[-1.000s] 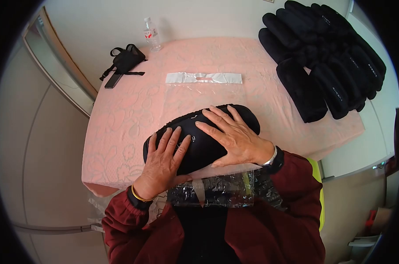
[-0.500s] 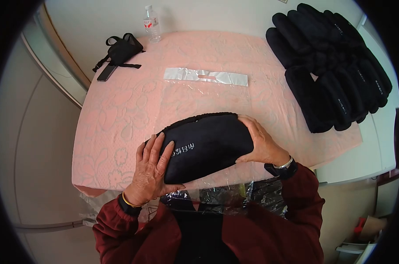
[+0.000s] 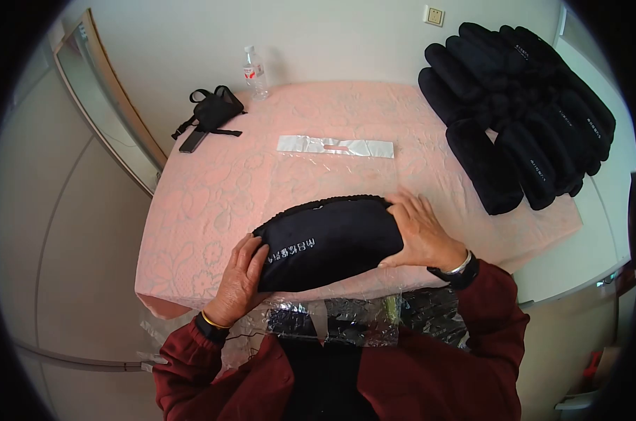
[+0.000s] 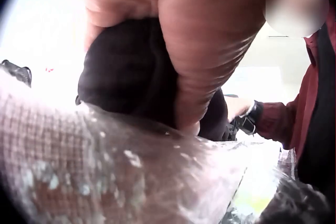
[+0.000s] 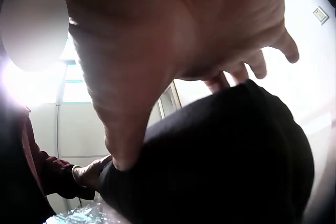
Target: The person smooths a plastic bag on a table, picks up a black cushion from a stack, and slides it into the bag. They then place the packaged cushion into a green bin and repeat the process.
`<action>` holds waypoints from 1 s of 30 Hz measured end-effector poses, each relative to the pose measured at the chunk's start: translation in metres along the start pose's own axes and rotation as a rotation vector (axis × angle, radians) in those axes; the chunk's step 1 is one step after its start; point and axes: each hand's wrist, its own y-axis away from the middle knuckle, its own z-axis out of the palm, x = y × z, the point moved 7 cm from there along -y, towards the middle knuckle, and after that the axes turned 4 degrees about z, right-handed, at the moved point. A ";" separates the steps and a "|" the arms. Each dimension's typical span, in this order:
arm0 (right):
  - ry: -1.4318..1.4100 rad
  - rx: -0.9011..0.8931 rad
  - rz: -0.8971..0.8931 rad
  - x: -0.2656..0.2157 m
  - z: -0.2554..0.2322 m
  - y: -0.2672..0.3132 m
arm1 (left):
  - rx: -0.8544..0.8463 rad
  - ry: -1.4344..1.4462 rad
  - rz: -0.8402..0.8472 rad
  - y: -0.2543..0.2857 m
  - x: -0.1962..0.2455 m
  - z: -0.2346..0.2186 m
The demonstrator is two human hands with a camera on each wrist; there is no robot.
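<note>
White-topped clear bag (image 3: 335, 146) lies beyond the plush, rounded black cushion (image 3: 335, 245); I see both hands (image 3: 235, 281) (image 3: 424, 236) half-curled, gripping its ends.

The right hand (image 5: 173, 40) spans the rounded black fabric cushion (image 5: 220, 155), thumb against the near side, fingers (image 5: 239, 73) partly behind the upper edge. The left hand (image 5: 93, 174), below a dark red sleeve (image 5: 51, 165), contacts the opposite end. Crinkled clear plastic film (image 5: 81, 215) lies below. A pale rectangular wall socket (image 5: 321, 15) is at upper right.
</note>
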 end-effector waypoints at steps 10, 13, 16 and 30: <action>-0.022 -0.079 -0.141 -0.063 0.008 -0.038 | -0.079 -0.146 0.158 -0.014 0.054 -0.028; -0.016 -0.118 -0.176 -0.085 0.013 -0.039 | -0.068 -0.105 0.226 -0.047 0.081 -0.034; 0.036 -0.061 -0.224 -0.097 0.011 -0.027 | -0.083 -0.079 0.174 -0.072 0.074 -0.022; -0.226 -0.006 -0.168 -0.054 0.013 0.003 | -0.340 -0.086 -0.117 -0.019 0.001 -0.009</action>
